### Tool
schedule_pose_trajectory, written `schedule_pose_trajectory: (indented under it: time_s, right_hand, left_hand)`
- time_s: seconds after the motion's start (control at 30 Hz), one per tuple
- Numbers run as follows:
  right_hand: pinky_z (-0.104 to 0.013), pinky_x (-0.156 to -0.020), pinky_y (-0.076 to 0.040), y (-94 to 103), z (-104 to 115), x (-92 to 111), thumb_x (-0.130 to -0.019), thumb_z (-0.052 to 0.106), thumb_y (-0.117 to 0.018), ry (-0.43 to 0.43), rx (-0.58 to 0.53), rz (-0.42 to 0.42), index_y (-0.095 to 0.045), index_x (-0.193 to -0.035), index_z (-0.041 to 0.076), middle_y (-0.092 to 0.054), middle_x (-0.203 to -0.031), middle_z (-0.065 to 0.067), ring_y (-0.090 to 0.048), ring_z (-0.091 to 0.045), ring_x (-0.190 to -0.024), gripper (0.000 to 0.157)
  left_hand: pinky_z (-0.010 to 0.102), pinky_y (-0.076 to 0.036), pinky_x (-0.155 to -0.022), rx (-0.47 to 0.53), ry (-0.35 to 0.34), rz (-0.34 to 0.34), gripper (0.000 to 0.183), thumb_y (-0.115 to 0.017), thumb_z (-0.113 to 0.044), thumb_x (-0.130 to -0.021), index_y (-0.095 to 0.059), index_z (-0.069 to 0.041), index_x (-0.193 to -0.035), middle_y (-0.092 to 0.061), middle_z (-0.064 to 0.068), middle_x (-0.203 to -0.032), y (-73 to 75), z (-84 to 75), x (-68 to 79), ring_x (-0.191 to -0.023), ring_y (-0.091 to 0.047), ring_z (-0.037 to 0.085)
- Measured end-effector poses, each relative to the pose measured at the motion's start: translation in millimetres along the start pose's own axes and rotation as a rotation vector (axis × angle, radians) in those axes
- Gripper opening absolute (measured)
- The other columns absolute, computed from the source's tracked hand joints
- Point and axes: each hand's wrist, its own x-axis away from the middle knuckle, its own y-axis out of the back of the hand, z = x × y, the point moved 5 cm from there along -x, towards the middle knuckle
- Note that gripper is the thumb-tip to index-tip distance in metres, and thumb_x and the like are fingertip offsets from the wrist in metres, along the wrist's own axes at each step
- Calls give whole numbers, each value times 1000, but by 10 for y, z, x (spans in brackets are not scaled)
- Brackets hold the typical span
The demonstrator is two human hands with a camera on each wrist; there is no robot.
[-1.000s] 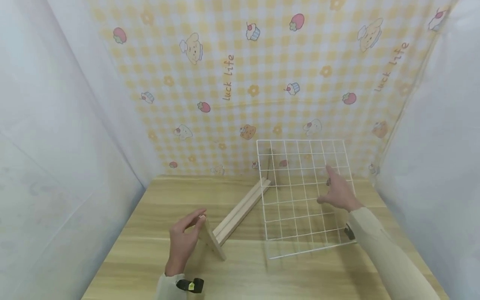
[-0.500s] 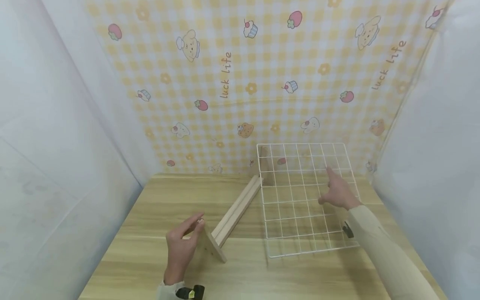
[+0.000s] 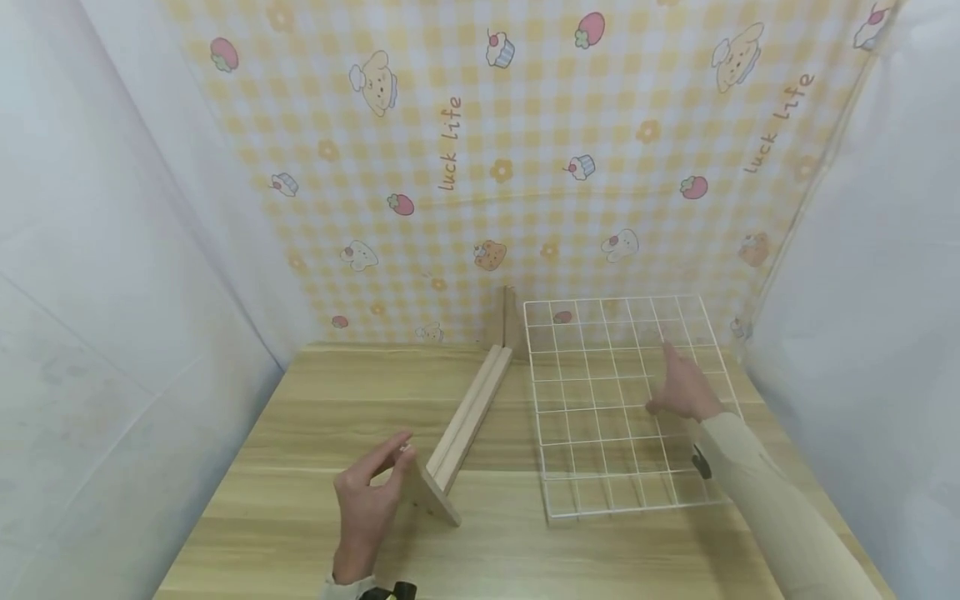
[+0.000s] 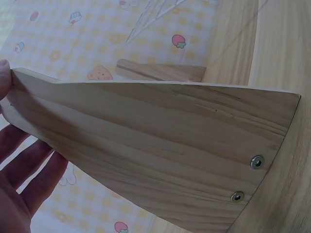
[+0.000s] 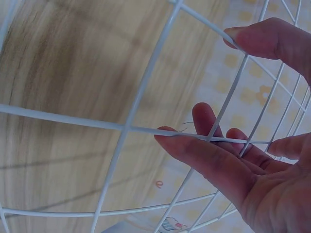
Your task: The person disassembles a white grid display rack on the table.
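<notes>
My left hand pinches the upper tip of a wooden end panel, which leans up from the table. In the left wrist view, two metal screws show near the panel's lower edge. Two parallel wooden slats join this panel to a far end panel, forming a low stand. To its right, my right hand holds a white wire grid tilted over the table. In the right wrist view, fingers pass through the grid's openings and grip its wires.
The light wooden table ends at a yellow checked cloth behind. White sheets hang at the left and right. The stand's far end is close to the cloth.
The grid has shifted a little right and its top edge has dropped. The stand's far end has swung left, out from behind the grid. Both hands keep their hold.
</notes>
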Motion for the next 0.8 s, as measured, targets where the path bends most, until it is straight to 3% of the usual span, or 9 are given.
schedule_pose_trajectory:
  time_s: [0.2,0.33,0.47,0.6,0.8]
  right_hand:
    - [-57,-83,-57,-50,-85,21,-64,13,-87,-35,-2,31,-2,-153,-15,-42,-135,-49,-59,-56,-105,126]
    - [-51,-76,-60,-86,-140,37,-64,12,-86,-72,-18,71,-1,-152,-16,-38,-140,-49,-62,-51,-100,126]
    - [-58,-87,-56,-127,-185,55,-63,12,-85,-110,-27,104,0,-153,-16,-37,-141,-49,-58,-55,-107,127]
    - [-69,-103,-42,-162,-214,63,-61,12,-85,-118,-28,118,-1,-152,-17,-37,-140,-50,-49,-62,-119,127]
    - [-68,-103,-43,-206,-264,68,-62,13,-84,-120,-43,140,2,-151,-18,-43,-136,-48,-55,-57,-113,128]
  left_hand:
    - [9,-55,-78,-47,5,-10,27,-80,6,-77,-77,-5,-102,-78,10,-79,-22,-46,12,-76,-73,0]
    - [10,-56,-76,-77,1,-19,27,-81,4,-76,-77,-7,-101,-79,8,-84,-42,-104,28,-74,-74,3]
    - [10,-56,-75,-85,18,-24,26,-82,5,-75,-77,-6,-99,-80,11,-91,-67,-151,63,-76,-75,5]
    - [9,-56,-75,-97,41,-28,23,-83,3,-75,-78,-5,-96,-79,13,-91,-77,-180,112,-79,-75,3]
    - [9,-56,-75,-111,62,-38,20,-83,0,-77,-78,-5,-96,-79,13,-91,-71,-201,162,-80,-75,1]
